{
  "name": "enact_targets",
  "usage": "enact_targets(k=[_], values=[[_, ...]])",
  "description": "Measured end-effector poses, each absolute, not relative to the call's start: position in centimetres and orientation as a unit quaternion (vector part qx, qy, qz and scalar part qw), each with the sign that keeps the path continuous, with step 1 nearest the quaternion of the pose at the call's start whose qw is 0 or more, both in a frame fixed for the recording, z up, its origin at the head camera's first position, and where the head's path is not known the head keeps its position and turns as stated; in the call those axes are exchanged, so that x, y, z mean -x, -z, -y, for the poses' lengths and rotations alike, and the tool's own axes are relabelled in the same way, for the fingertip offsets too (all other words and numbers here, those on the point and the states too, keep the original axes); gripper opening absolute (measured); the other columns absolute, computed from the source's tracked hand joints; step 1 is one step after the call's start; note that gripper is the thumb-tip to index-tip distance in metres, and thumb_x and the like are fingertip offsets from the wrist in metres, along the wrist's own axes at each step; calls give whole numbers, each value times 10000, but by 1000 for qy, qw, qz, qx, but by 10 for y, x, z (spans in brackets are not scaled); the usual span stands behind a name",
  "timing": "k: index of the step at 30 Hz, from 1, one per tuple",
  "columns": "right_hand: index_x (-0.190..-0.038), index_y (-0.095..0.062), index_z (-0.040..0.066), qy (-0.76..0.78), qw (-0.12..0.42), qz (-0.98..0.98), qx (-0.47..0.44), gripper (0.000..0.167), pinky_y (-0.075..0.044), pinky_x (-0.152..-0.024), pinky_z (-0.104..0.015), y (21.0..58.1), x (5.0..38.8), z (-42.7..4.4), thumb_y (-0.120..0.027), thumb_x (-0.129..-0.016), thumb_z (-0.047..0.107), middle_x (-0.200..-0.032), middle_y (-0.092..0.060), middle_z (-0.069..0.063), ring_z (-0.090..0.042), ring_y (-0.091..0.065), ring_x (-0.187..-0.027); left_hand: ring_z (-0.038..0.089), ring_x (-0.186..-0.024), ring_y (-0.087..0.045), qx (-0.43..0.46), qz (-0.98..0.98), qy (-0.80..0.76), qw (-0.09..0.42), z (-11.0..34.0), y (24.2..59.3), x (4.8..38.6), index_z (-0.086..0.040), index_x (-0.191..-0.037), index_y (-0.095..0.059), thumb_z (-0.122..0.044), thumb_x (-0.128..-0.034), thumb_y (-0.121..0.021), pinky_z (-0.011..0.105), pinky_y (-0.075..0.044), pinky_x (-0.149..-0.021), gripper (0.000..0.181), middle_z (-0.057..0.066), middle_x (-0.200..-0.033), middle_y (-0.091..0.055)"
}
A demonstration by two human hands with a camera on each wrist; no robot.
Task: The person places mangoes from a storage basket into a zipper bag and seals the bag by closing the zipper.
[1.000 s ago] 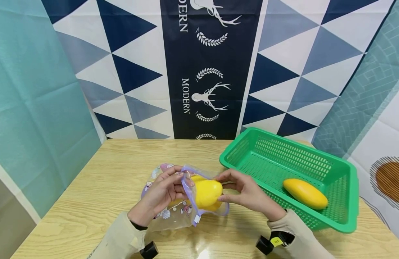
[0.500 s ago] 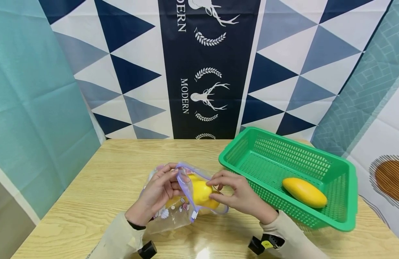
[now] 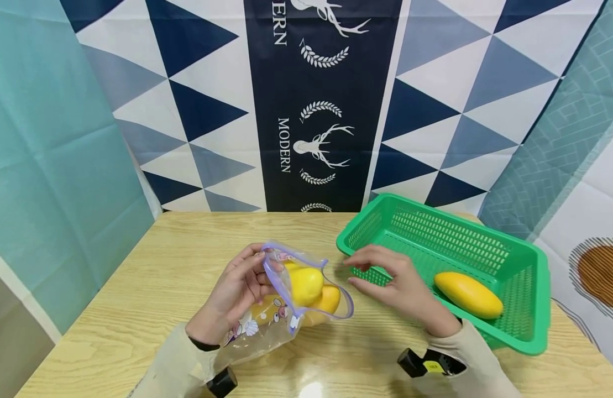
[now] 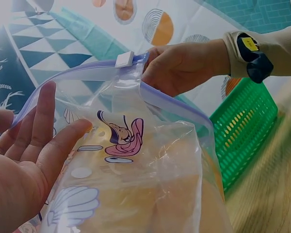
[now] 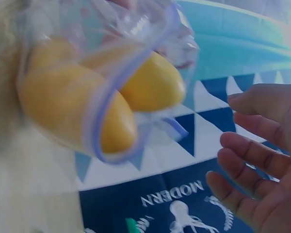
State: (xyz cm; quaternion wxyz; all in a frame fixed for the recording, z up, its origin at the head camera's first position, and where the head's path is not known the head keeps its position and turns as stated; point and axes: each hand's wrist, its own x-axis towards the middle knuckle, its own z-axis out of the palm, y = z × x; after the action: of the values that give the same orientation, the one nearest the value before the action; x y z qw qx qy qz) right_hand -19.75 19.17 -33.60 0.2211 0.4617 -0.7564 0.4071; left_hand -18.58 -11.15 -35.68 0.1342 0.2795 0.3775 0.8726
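My left hand [image 3: 236, 287] pinches the purple zip edge of a clear printed plastic zip bag [image 3: 253, 345], whose mouth gapes to the right. Several yellow mangoes are inside; one mango [image 3: 306, 286] shows at the opening, beside a second mango [image 3: 328, 300]. The left wrist view shows the bag's white slider [image 4: 124, 59] on the rim. Apart from the bag, my right hand [image 3: 396, 284] is between it and the green basket, with fingers bent loosely and nothing in them; the right wrist view shows its spread fingers [image 5: 254, 158].
A green plastic basket [image 3: 540, 276] stands on the right of the wooden table [image 3: 187, 249]. One yellow mango [image 3: 467, 294] lies in its right part. A patterned cloth [image 3: 211, 110] hangs behind the table.
The right hand has let go of the mango at the bag's mouth and moved right toward the basket. That mango now sits inside the bag. The left hand and bag have shifted slightly left.
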Motion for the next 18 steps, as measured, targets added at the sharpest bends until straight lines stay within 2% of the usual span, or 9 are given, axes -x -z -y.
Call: enact_targets(k=[9, 18], values=[[-1099, -715, 127, -367, 263, 777, -440, 466, -530, -747, -192, 317, 192, -212, -804, -710, -115, -1063, -688, 19, -90, -635, -885, 175, -843, -730, -279, -371, -875, 134, 113, 353, 185, -125, -1132, -614, -59, -1086, -330, 325, -595, -749, 296, 53, -963, -750], [-1137, -706, 132, -297, 291, 798, -436, 482, -495, -771, -147, 310, 190, -232, -827, -708, -49, -1104, -683, -17, -107, -613, -997, 167, -832, -732, -279, -375, -874, 135, 112, 354, 185, -134, -1121, -624, -62, -1083, -340, 312, -595, -741, 296, 48, -958, -753]])
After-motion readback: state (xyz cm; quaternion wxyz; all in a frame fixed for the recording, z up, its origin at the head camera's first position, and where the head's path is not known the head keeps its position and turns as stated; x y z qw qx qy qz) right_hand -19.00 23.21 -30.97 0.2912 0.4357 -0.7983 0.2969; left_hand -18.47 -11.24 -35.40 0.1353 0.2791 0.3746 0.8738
